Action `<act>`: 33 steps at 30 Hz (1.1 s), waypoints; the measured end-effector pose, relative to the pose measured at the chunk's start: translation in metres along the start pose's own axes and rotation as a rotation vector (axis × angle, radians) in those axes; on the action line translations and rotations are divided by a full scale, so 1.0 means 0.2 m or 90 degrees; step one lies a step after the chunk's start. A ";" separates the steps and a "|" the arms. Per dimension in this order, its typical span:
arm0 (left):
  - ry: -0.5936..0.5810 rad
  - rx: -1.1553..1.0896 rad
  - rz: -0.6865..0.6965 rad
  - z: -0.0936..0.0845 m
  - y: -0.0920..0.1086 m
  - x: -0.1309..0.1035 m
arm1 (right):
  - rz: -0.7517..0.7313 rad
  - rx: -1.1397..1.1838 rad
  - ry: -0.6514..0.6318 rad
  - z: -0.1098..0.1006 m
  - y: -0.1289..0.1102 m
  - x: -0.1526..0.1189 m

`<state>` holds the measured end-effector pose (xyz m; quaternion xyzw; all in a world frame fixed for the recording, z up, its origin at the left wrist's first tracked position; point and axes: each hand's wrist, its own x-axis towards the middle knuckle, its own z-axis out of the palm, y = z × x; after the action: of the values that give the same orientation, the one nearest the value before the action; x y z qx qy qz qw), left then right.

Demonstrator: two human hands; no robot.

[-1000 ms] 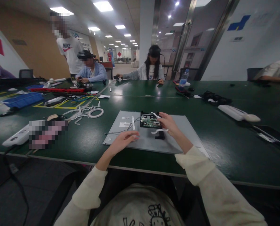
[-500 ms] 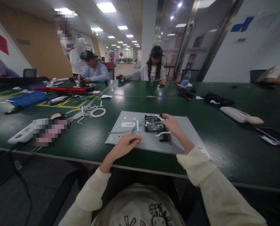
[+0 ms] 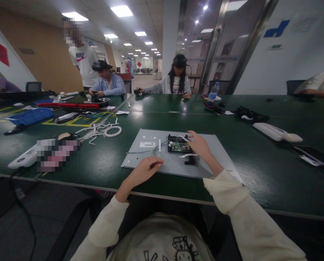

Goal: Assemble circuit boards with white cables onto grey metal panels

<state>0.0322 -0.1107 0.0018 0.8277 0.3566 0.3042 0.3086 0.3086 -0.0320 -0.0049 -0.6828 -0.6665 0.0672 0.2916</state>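
A grey flat panel (image 3: 134,154) lies on the table in front of me, bearing a black bracket (image 3: 173,137) with a green circuit board (image 3: 178,146). My right hand (image 3: 201,145) is at the bracket's right edge, thumb and index finger closed around the end of a short white strip (image 3: 183,138). Below it, another curled white strip (image 3: 188,156) crosses a black part that juts down from the bracket. Over the panel's near edge rests my left hand (image 3: 147,168), its fingers curled and tips together; whatever they may hold is hidden. Thin cables (image 3: 140,152) run left from the board.
Left on the green table are white cable strips with a ring (image 3: 113,131), a white power strip (image 3: 31,154) and a blue tray (image 3: 31,116). To the right lie a white device (image 3: 270,131) and black items (image 3: 251,114). Other people sit across the table; one stands.
The view has shifted slightly. Both hands keep nearly the same places over the panel, and the right hand's fingers have moved only a little at the bracket's edge.
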 end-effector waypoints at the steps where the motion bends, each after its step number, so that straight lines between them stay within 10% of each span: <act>1: -0.001 0.004 0.002 0.00 0.00 0.00 | 0.002 -0.009 -0.002 0.00 0.00 0.00; 15: 0.113 0.196 -0.018 -0.08 -0.04 0.27 | 0.077 -0.183 0.002 -0.09 0.02 -0.02; 22: -0.060 0.456 -0.177 -0.08 -0.19 0.27 | 0.146 -0.200 -0.127 -0.07 0.08 -0.03; 33: -0.100 0.470 -0.227 -0.15 -0.20 0.21 | 0.080 -0.220 -0.154 -0.03 0.06 -0.03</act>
<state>0.0179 -0.0472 0.0025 0.8287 0.5548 0.0335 0.0655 0.3203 -0.0388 -0.0076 -0.7498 -0.6544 0.0514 0.0838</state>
